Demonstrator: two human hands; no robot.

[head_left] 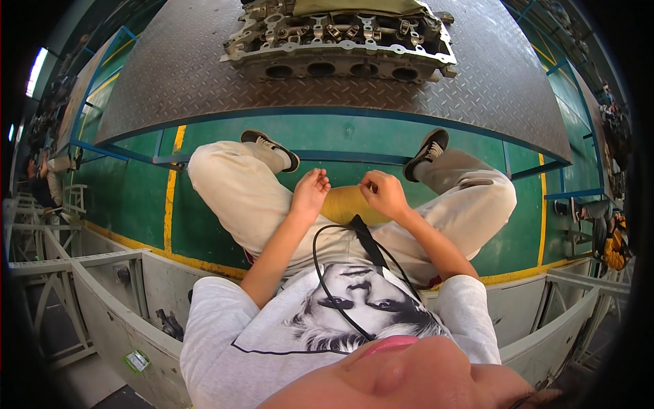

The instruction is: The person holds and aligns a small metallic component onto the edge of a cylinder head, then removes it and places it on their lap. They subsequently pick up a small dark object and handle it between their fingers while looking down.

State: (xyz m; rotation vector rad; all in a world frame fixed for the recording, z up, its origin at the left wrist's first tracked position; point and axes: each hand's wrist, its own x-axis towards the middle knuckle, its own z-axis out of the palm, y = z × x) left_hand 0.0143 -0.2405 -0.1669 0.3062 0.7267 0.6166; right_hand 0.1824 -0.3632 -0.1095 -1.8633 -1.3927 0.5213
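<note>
Head view: left hand (310, 193) at frame centre, fingers loosely curled, palm up, grasping nothing visible. Right hand (385, 194) just beside, fingers pinched together; contents too small to tell. Yellow cloth (344, 204) between and below both hands, on lap. Engine cylinder head (340, 41) at top centre, on checker-plate counter (184, 75), well apart from hands.

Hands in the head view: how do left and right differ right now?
The left hand is half open, palm turned inward and fingers loosely curled upward; the right hand is closed more tightly, fingertips pinched together. The left hand sits over the pale trouser leg; the right hand sits nearer the yellow seat between the knees. Whether the right hand pinches anything is too small to tell. Both are bare and raised in front of the lap, close together but apart.
</note>
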